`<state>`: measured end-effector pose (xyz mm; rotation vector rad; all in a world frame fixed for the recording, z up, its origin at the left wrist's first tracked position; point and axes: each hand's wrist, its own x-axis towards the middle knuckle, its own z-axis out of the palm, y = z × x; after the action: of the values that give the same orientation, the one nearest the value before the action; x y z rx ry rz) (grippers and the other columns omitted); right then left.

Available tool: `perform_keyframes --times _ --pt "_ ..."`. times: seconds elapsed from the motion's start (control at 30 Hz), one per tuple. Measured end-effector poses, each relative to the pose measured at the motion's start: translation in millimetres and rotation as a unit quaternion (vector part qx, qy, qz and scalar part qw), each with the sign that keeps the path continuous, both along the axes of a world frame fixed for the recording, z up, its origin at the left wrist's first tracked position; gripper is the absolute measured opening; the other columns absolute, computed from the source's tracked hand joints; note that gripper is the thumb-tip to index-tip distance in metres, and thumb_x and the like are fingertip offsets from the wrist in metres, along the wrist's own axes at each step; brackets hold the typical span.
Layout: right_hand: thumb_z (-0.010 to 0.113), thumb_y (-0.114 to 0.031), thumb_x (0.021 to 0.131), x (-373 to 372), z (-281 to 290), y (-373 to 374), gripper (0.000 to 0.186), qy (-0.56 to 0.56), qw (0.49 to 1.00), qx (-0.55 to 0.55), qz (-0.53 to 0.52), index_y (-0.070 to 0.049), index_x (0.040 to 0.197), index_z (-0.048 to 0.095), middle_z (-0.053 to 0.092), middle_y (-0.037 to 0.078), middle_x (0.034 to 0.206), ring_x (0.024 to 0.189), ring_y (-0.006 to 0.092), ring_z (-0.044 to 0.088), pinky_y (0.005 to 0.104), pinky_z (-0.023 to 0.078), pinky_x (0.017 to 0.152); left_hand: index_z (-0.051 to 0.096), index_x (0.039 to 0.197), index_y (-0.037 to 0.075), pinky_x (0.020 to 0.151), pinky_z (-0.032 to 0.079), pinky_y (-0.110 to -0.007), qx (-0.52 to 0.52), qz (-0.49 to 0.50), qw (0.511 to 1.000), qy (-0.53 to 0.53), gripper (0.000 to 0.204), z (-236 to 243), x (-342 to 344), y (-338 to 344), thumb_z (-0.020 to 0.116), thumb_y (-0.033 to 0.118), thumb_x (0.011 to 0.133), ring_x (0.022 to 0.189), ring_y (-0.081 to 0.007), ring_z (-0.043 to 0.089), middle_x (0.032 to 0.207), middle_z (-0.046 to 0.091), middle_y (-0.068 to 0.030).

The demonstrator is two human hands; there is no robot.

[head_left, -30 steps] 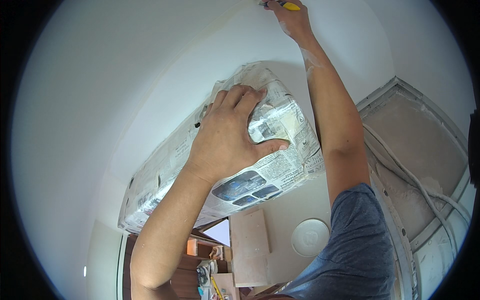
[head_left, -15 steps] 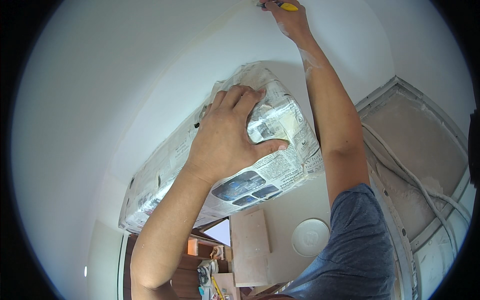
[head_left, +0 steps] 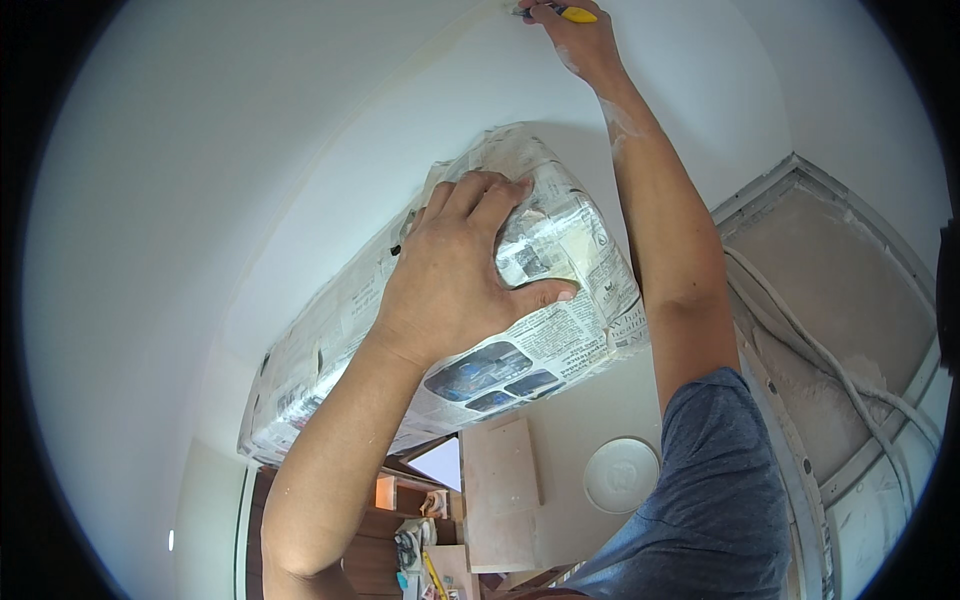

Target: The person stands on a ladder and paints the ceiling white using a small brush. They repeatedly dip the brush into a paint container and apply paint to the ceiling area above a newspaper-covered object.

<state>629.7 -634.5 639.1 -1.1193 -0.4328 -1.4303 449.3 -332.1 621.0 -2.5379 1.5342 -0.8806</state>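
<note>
My left hand (head_left: 445, 275) lies on a long box-shaped unit wrapped in newspaper (head_left: 560, 235), fingers spread over its top and thumb stretched along its front. Clear film or tape shines over part of the paper. High up at the top edge of the view, my right hand (head_left: 575, 30) is closed around a paintbrush with a yellow handle (head_left: 578, 14). The brush's tip is at the pale wall (head_left: 400, 130), beside a faint yellowish line. Its bristles are small and hard to make out. White smears mark my right wrist and forearm.
On the right, a grey metal-framed recess (head_left: 830, 260) holds pale cables (head_left: 820, 345). Below are a round white lid or dish (head_left: 621, 475) and a pale board (head_left: 503, 490). Wooden shelves with assorted items (head_left: 410, 500) stand at the lower left.
The paintbrush and my right hand have shifted very slightly at the wall. My left hand stays in the same place on the wrapped unit.
</note>
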Motion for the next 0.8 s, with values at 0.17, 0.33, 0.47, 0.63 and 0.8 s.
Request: perform_keyframes --times 0.17,0.33,0.47,0.63,0.8 --pt "0.068 -0.007 0.104 -2 1 1 0.013 -0.007 1.0 -0.01 -0.006 -0.002 0.102 0.08 0.078 0.003 0.093 0.085 0.011 0.065 0.027 0.053 0.08 0.063 0.143 0.005 0.115 0.052 -0.049 0.002 0.004 1.0 -0.008 0.098 -1 0 0 0.099 0.055 0.067 0.135 -0.0388 0.06 0.142 0.065 -0.0177" --pt "0.067 -0.01 0.105 -1 -1 -1 0.016 0.01 1.0 -0.016 0.0 -0.002 0.103 0.08 0.078 0.004 0.095 0.087 0.0133 0.067 0.0288 0.054 0.083 0.063 0.143 0.005 0.115 0.052 -0.049 0.0 0.002 1.0 0.0 0.098 0 0 0 0.099 0.056 0.067 0.135 -0.0386 0.061 0.141 0.065 -0.0174" --pt "0.064 -0.01 0.107 2 -10 -7 0.019 -0.049 0.996 -0.039 0.07 -0.001 0.109 0.08 0.079 0.008 0.1 0.092 0.0178 0.071 0.0334 0.058 0.089 0.062 0.148 0.004 0.119 0.048 -0.053 0.012 0.02 0.999 0.021 0.101 2 -2 0 0.094 0.061 0.072 0.14 -0.0405 0.057 0.147 0.06 -0.0182" --pt "0.063 -0.005 0.106 6 -22 -14 0.018 -0.084 0.991 -0.019 0.103 0.001 0.112 0.079 0.079 0.01 0.105 0.096 0.0208 0.073 0.0369 0.06 0.095 0.062 0.148 0.005 0.119 0.047 -0.053 0.01 0.025 0.999 0.037 0.098 3 -3 0 0.095 0.058 0.072 0.14 -0.04 0.056 0.148 0.06 -0.0175" --pt "0.064 -0.004 0.107 2 -23 -17 0.017 -0.055 0.995 -0.049 0.068 0.0 0.115 0.078 0.079 0.008 0.108 0.1 0.0181 0.071 0.0334 0.057 0.098 0.062 0.148 0.005 0.119 0.047 -0.052 0.009 0.021 0.999 0.031 0.096 3 -3 0 0.095 0.056 0.073 0.14 -0.0394 0.056 0.147 0.06 -0.0167"
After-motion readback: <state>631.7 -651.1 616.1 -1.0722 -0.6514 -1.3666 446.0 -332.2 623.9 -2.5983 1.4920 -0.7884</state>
